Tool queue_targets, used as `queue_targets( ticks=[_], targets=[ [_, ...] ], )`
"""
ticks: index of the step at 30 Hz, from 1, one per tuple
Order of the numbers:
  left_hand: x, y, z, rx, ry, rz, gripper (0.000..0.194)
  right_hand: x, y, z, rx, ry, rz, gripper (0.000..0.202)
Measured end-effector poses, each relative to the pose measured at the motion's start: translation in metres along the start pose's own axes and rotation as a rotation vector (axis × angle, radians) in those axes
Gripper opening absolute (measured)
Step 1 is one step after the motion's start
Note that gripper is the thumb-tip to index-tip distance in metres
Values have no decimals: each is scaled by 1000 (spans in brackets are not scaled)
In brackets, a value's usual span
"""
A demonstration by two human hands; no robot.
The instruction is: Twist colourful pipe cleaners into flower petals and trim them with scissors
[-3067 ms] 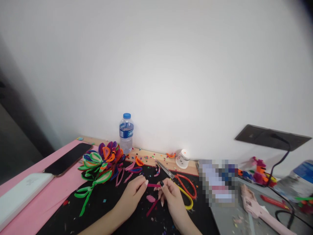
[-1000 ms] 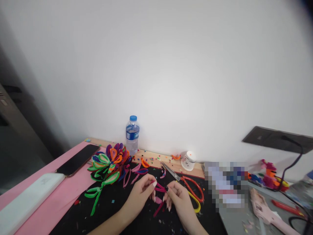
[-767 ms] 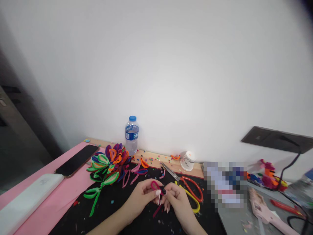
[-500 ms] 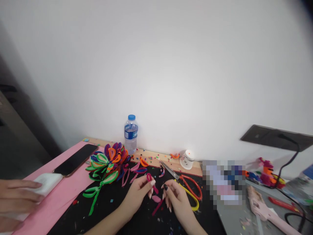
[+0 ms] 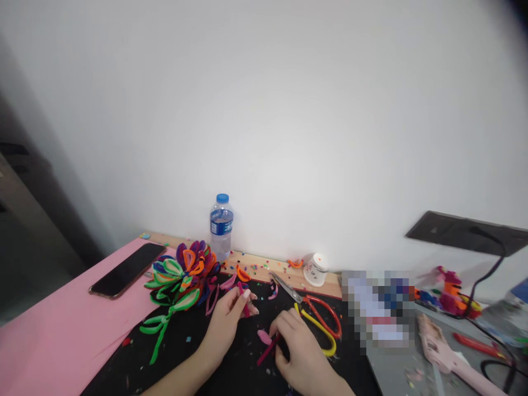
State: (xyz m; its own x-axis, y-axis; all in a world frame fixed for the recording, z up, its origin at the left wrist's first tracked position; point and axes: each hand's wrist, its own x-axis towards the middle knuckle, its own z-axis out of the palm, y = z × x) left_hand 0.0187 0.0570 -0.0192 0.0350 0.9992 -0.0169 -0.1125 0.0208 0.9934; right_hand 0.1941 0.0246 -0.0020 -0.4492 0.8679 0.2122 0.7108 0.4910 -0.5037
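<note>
My left hand pinches a magenta pipe cleaner piece between thumb and fingers, above the black mat. Lower and to the right, my right hand curls down at the mat, its fingers closed over the upper end of a magenta pipe cleaner strip. A light pink petal-shaped piece lies beside its fingertips. Left of my left hand rests a many-coloured pipe cleaner flower with a green stem. Scissors with red and yellow handles lie partly behind my right hand.
A phone lies on pink paper at left. Along the wall stand a water bottle and a white paper cup, with scattered beads between. A pink glue gun and a black cable are at right.
My right hand has moved down onto the magenta strip. My left hand has shifted slightly left with its piece. Another person's hand and the white box under it have left the view at left.
</note>
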Motion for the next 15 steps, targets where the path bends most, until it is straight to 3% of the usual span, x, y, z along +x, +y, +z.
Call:
queue_targets(
  ticks=[7, 11, 15],
  targets=[
    [2, -3, -2, 88, 18, 91, 32, 1, 5, -4, 88, 92, -44, 28],
    [1, -1, 0, 112, -12, 81, 33, 1, 11, -2, 342, 216, 6, 22],
    [-4, 0, 5, 89, -116, 67, 32, 3, 15, 1, 681, 406, 163, 12]
  ],
)
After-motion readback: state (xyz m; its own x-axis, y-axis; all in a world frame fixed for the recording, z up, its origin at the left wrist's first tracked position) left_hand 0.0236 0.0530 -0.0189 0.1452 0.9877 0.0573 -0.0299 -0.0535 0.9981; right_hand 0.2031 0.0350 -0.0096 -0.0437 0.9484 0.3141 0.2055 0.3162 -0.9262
